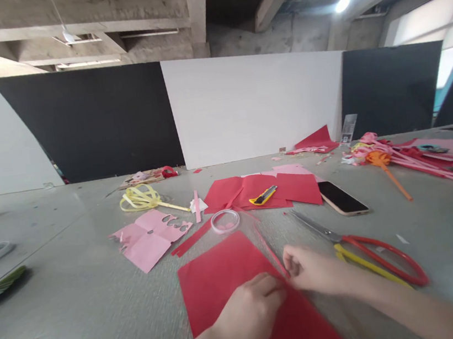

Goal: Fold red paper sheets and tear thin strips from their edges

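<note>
Working remotely, I lay my left hand (253, 308) over a flat, square-cornered sheet of red paper (217, 287) on the grey tabletop (116, 317), its fingers bent and bunched together, their grip hidden from me. At the sheet's two-o'clock edge, my right hand (312, 269) curls its fingers by a narrow red paper strip (271, 250); I cannot tell whether they pinch it. Long-bladed scissors with red and yellow handles (351, 243) lie at two o'clock, a round translucent tape roll (214, 224) at twelve.
</note>
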Motion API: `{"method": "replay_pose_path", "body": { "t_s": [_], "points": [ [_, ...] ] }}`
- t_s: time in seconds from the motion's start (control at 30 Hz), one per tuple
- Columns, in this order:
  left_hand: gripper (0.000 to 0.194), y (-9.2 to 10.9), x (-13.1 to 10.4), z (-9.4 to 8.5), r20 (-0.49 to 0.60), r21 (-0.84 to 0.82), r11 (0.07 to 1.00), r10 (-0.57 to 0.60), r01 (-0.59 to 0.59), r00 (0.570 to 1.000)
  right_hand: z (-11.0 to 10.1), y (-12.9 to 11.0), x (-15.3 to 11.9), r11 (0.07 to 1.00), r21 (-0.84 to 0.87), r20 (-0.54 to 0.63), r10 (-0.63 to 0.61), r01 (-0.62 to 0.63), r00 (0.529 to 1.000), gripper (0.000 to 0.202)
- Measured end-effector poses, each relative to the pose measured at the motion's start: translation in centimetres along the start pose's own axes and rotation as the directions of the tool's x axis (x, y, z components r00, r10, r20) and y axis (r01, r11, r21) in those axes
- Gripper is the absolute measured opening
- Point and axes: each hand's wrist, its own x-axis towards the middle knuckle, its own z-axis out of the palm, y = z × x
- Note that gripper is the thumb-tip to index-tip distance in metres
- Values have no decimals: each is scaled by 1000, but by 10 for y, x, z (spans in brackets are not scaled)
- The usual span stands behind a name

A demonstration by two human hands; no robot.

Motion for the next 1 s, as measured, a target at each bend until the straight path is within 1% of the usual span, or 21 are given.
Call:
{"method": "replay_pose_path", "body": {
  "t_s": [0.17,0.33,0.43,0.57,0.7,1.0],
  "points": [
    [34,-1,0,1,11,-10,1000,-9,9,1000,0,-2,-1,999,-33,-4,34,-34,999,20],
    [34,0,0,0,11,-14,1000,-3,3,1000,1,-2,0,999,-31,23,38,-38,999,20],
    [34,0,0,-1,19,-17,1000,-8,8,1000,-2,-3,-1,999,-24,39,29,-28,999,19],
    [34,0,-1,0,8,-10,1000,-6,6,1000,-7,-5,-5,999,-21,66,48,-47,997,15],
    [33,0,0,1,-3,-15,1000,-1,1,1000,-10,-7,-8,998,-27,89,64,-61,994,20],
    [34,0,-1,0,11,-29,999,-14,14,1000,-8,-7,-7,995,-50,94,85,-81,992,20]
  ]
}}
